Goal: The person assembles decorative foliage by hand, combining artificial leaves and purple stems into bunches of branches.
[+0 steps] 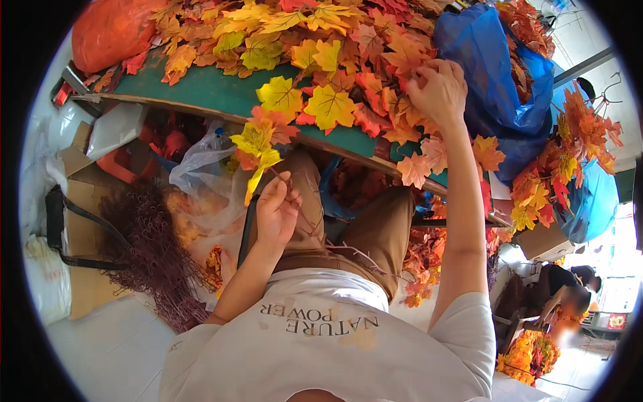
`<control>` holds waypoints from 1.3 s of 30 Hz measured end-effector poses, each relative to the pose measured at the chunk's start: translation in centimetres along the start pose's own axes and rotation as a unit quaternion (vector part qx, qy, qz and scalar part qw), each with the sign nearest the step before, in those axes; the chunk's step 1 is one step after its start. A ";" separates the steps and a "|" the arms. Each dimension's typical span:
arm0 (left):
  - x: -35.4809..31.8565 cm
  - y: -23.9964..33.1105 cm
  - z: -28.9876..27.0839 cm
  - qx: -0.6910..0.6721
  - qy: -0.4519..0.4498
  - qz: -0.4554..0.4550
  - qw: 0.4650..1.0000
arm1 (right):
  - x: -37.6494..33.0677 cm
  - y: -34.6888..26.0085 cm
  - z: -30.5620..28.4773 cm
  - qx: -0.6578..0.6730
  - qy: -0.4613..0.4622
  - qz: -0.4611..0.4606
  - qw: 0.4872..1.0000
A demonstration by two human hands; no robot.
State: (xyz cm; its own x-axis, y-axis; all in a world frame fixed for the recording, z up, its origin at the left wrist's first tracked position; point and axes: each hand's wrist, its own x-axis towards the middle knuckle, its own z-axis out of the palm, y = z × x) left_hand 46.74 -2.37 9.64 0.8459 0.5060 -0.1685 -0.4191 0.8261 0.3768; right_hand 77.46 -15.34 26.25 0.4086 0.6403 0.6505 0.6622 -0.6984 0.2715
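Leaf sprig (258, 151) pinched in left hand (276, 211); right hand (439, 90) grasping orange leaves (392, 57) on table (221, 94)

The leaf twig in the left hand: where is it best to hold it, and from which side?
Probably the thin bare stem, just below the yellow leaves, pinched from underneath as the left hand does. The leaves spread wide and limp at the top; the stem runs down toward the hand.

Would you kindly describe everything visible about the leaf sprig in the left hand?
The sprig is a thin twig bearing fabric-like maple leaves, yellow and orange-red. The left hand pinches its lower stem, holding it nearly upright above the lap, leaves on top. Its upper leaves overlap the green table's edge; whether they touch is unclear.
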 end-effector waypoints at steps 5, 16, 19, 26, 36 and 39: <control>-0.5 0.0 2.6 0.036 -0.073 0.039 0.996 | 1.1 0.2 3.4 0.078 -0.145 0.143 0.976; -1.0 0.8 4.7 0.065 -0.084 0.051 0.993 | 2.2 3.2 2.8 0.230 -0.156 0.221 0.935; -1.3 0.9 5.0 0.067 -0.108 0.062 0.990 | 2.1 4.3 3.1 0.583 -0.032 0.422 0.694; -1.4 1.3 5.7 0.199 -0.061 0.083 0.975 | 0.0 6.6 0.9 0.723 -0.025 0.400 0.563; -3.2 1.3 9.4 0.297 -0.001 0.161 0.941 | -11.3 -13.4 -11.7 0.528 -0.023 0.199 0.825; -3.6 0.9 10.5 0.272 -0.011 0.146 0.951 | -13.6 -15.6 -11.5 0.485 -0.099 0.248 0.833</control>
State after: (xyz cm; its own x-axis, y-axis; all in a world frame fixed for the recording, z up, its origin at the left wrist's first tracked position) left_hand 46.80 -6.05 20.14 0.7287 0.6840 0.0337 -0.4105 0.3968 0.8210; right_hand 54.33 -16.81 21.31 0.8151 0.4568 0.3564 0.5379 -0.3680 -0.7585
